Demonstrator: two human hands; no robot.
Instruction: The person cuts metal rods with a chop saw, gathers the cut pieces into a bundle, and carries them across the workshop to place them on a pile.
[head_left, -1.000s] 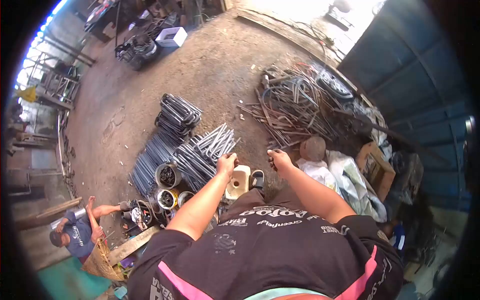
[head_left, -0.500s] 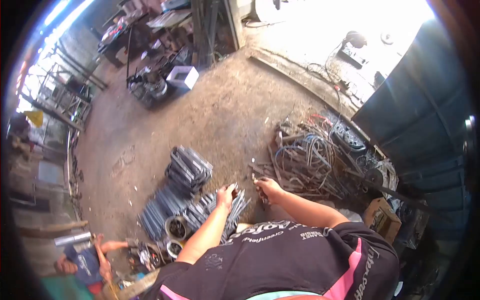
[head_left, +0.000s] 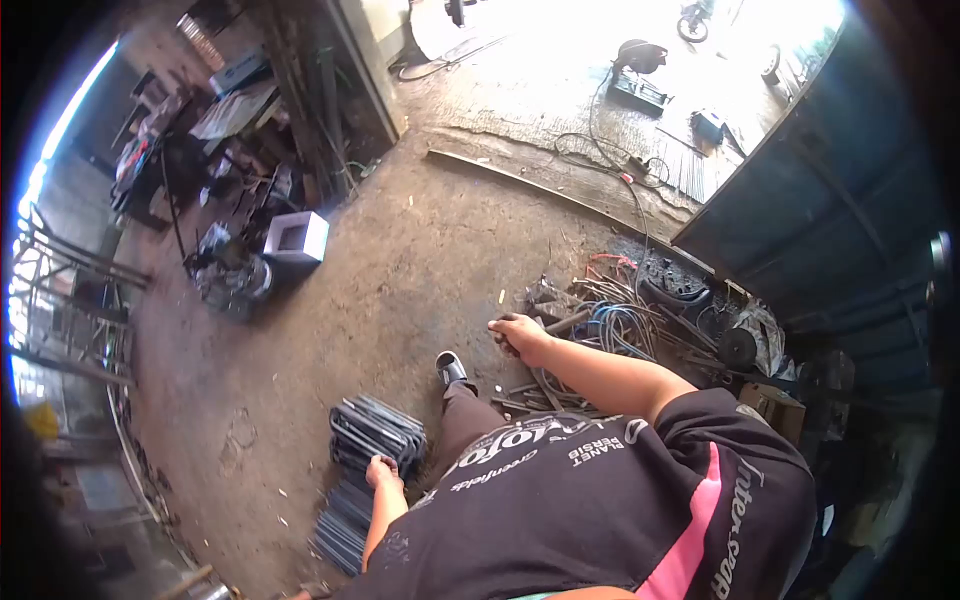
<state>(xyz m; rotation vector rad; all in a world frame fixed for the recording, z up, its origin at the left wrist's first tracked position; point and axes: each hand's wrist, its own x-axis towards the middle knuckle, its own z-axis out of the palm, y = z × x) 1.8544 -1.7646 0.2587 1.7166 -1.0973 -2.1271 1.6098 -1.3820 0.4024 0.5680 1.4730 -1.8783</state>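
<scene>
My left hand [head_left: 381, 470] hangs low beside the stack of bent steel rods [head_left: 375, 432] on the dirt floor [head_left: 420, 250], fingers curled, apparently on a rod, though I cannot tell for sure. My right hand [head_left: 518, 334] is closed over something small near the scrap tangle [head_left: 610, 320]. I'd step carefully, foot [head_left: 450, 368] clear of loose rods.

My black shirt [head_left: 600, 500] carries white print, seen upside down: "PLANET PERSIB" and "greenfield" are legible; the larger lettering above them isn't.
</scene>
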